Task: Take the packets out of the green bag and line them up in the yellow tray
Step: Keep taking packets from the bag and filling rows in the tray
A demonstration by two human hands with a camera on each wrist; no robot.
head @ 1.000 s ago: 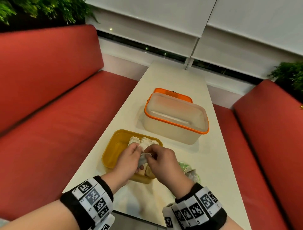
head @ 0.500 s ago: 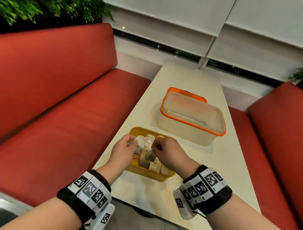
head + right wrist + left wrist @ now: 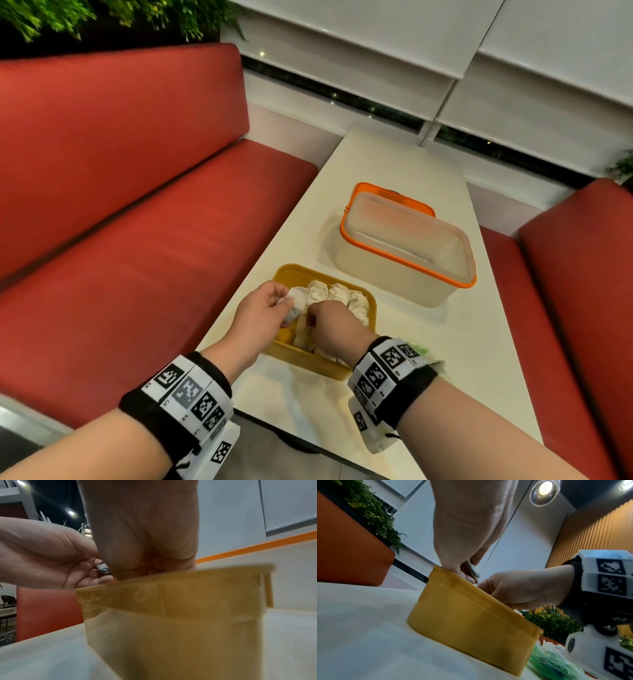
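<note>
Both hands over the yellow tray (image 3: 287,274), at the near end of a long white desk (image 3: 394,164).

Left hand (image 3: 260,313) at the tray's left edge, fingers curled round one white packet (image 3: 295,301); grip closed on it, the packet partly out from between thumb and fingers. In the left wrist view, the same packet (image 3: 473,570) showing just above the tray rim (image 3: 471,592). In the right wrist view, only a sliver of it (image 3: 103,568) visible between the fingers.

Right hand (image 3: 334,325) just beside the left, knuckles up, fingers bent down into the tray among the packets. Grip there: cannot tell whether pinching anything, fingertips hidden behind the tray wall (image 3: 180,615) and the back of the hand.

In the tray, a row of white packets (image 3: 337,294) lined along the far side, more of them under the right hand.

Green bag (image 3: 423,353) lying on the desk just right of the tray, mostly hidden behind the right wristband; crumpled green plastic (image 3: 551,661) touching or nearly touching the tray's corner in the left wrist view.

Further along the desk, a clear box with an orange rim (image 3: 407,246), apart from the tray. Red benches (image 3: 137,222) on either side of the desk.
</note>
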